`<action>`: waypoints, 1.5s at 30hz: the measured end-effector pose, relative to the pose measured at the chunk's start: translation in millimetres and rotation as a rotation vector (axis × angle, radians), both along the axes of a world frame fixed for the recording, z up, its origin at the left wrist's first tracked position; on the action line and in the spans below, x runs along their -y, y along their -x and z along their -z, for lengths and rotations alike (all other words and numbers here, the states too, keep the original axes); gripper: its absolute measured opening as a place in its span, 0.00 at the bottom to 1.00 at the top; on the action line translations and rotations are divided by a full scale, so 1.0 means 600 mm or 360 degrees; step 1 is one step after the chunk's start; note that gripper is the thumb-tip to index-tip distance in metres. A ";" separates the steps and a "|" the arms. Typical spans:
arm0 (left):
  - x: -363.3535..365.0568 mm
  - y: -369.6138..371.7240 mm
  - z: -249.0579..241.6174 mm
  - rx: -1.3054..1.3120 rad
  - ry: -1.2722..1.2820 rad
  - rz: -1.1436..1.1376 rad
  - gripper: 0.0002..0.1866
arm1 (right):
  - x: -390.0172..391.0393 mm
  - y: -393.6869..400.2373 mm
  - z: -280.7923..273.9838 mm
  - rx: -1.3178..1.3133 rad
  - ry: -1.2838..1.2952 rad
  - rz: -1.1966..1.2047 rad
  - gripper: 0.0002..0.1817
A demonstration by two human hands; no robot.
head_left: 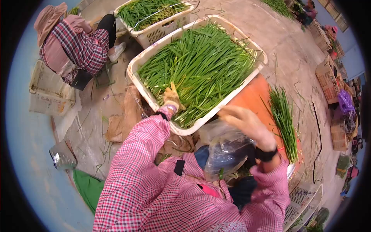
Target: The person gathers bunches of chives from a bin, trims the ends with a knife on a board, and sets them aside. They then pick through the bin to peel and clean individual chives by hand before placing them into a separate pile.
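My left hand [172, 97], in a yellowish glove, is at the near-left edge of a white basket [133, 71] heaped with long green leafy stalks [205, 65]. Its fingers are apart and touch the leaves, with nothing visibly gripped. Just outside the basket's near-right edge, my right hand [247, 123] is raised with its fingers stretched out, slightly blurred and holding nothing. Beneath it are an orange surface [251, 94] and a clear plastic bag [226, 150] by my lap. A bundle of green stalks [283, 121] lies on the orange surface.
At the upper left a person [75, 44] sits low, beside an empty white crate [52, 89]. Another basket of greens [156, 33] stands behind mine. Cardboard boxes [327, 79] line the right side, and a white crate [303, 203] is at the lower right.
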State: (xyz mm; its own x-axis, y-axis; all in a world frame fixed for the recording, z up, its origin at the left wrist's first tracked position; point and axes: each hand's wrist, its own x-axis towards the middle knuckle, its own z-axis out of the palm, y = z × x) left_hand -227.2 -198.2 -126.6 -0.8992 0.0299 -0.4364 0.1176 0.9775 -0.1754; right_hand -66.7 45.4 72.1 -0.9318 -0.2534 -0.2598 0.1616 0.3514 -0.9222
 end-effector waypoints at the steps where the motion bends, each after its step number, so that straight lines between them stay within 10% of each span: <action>1: 0.003 0.009 -0.012 0.0099 -0.0073 -0.0083 0.75 | 0.045 0.036 0.005 0.0085 0.0239 -0.0078 0.27; 5: 0.040 0.035 0.023 -0.0067 -0.0335 -0.0035 0.63 | 0.170 0.148 0.178 0.0424 0.0743 0.0180 0.22; 9: 0.100 0.102 -0.001 0.0137 -0.0557 0.0202 0.46 | 0.205 0.168 0.346 0.0101 -0.0188 -0.0353 0.07; 13: 0.165 0.158 -0.085 0.0726 -0.1232 0.0555 0.24 | 0.263 0.117 0.377 0.0613 0.1418 0.0730 0.11; 16: 0.218 0.214 -0.091 0.0863 -0.1603 0.0819 0.15 | 0.292 0.137 0.351 0.0456 0.1516 0.1041 0.28; 18: 0.219 0.223 -0.086 0.1149 -0.1845 0.0196 0.21 | 0.301 0.148 0.364 0.0602 0.1652 0.1044 0.33; 22: 0.153 0.155 -0.139 0.0991 -0.1432 0.0265 0.31 | 0.311 0.205 0.348 0.0549 0.1875 0.0715 0.39; 25: 0.077 0.103 -0.182 0.0524 -0.0330 0.0592 0.43 | 0.308 0.202 0.331 0.0631 0.2009 0.0531 0.40; 27: 0.072 0.059 -0.132 -0.0283 -0.0358 0.0875 0.44 | 0.304 0.188 0.299 0.0558 0.2000 0.0825 0.42; 30: 0.055 0.043 -0.093 0.0296 -0.1036 0.0581 0.49 | 0.266 0.181 0.265 0.0546 0.2082 0.0755 0.42; 36: -0.012 -0.065 -0.121 -0.0232 -0.0984 0.0764 0.51 | 0.191 0.151 0.279 0.0856 0.2169 0.0756 0.36; 40: -0.007 -0.093 -0.195 -0.0131 -0.1171 0.0810 0.50 | 0.191 0.138 0.244 0.1404 0.3390 0.0727 0.36; 42: 0.009 -0.085 -0.179 -0.0043 -0.1520 0.0664 0.41 | 0.193 0.150 0.247 0.0759 0.2457 0.0767 0.38; 45: 0.023 -0.073 -0.179 -0.0044 -0.1603 0.0845 0.36 | 0.188 0.145 0.222 0.0557 0.2170 0.0724 0.36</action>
State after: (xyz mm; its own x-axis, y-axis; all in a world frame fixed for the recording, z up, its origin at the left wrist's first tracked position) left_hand -183.4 -211.9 -19.5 -0.6774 0.7353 0.0212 0.5667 0.5033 0.6523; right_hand -153.7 -67.5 -60.8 -0.9380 -0.1910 -0.2894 0.2964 -0.8749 -0.3831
